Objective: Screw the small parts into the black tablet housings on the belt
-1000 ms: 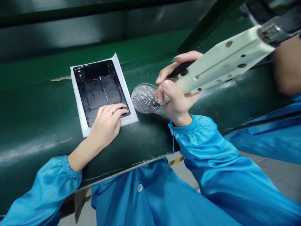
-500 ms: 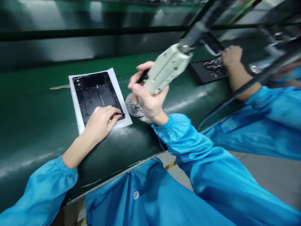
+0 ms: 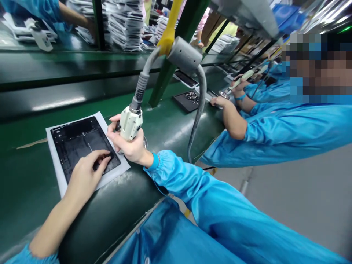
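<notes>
An opened tablet with a black interior lies on a white sheet on the green bench. My left hand rests over its near right corner, thumb and fingertips drawn together against it; whatever they pinch is too small to make out. In my right hand is a pale electric screwdriver, gripped around its body, with a grey cable at its top. Its tip is hidden behind my fingers, beside the tablet's right edge. Partly behind that hand sits a round perforated metal dish.
A green post rises behind the screwdriver, and its cable loops down on the right. Farther right are a black tray of small metal parts and a co-worker's hand. Stacked white packets stand beyond the raised ledge.
The view has swung up and to the right, showing the post and farther benches. My right hand still grips the screwdriver, now nearer the tablet; my left hand stays at the tablet's corner.
</notes>
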Tool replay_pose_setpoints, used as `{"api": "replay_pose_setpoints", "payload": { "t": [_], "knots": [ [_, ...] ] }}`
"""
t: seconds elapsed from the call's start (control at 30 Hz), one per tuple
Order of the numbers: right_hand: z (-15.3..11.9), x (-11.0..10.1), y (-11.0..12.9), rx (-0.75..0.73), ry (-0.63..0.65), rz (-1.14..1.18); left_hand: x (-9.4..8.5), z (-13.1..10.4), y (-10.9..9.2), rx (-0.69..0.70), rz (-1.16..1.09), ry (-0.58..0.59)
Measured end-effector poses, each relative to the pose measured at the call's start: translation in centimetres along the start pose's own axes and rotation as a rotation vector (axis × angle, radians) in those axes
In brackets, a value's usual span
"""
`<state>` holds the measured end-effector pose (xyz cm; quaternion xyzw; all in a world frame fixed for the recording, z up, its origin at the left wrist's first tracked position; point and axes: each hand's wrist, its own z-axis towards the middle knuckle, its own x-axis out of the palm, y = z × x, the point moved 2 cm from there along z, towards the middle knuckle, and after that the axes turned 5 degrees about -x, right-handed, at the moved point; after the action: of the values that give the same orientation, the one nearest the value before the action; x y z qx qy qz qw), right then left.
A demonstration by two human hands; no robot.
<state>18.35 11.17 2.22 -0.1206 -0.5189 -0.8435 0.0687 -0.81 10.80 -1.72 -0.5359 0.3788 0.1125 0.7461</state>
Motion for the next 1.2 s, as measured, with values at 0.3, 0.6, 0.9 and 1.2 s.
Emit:
{"api": "replay_pose_setpoints", "payload": {
  "t": [0.3,0.6,0.9,1.2],
  "knots": [
    [0.1,-0.2,0.6,0.006,0.028,0.059,0.5,0.1,0.1,0.185,0.059,0.028],
    [0.4,-0.4,0.7,-0.227,0.065,0.068,0.5,0.5,0.3,0.225,0.099,0.005],
    [0.0,-0.2,1.0,-0.066,0.003,0.037,2.0,0.4,0.9,0.153,0.103,0.096],
    [-0.3,-0.2,0.3,-0.08,0.002,-0.004,1.7,0.3,0.0,0.064,0.037,0.106]
  ]
}}
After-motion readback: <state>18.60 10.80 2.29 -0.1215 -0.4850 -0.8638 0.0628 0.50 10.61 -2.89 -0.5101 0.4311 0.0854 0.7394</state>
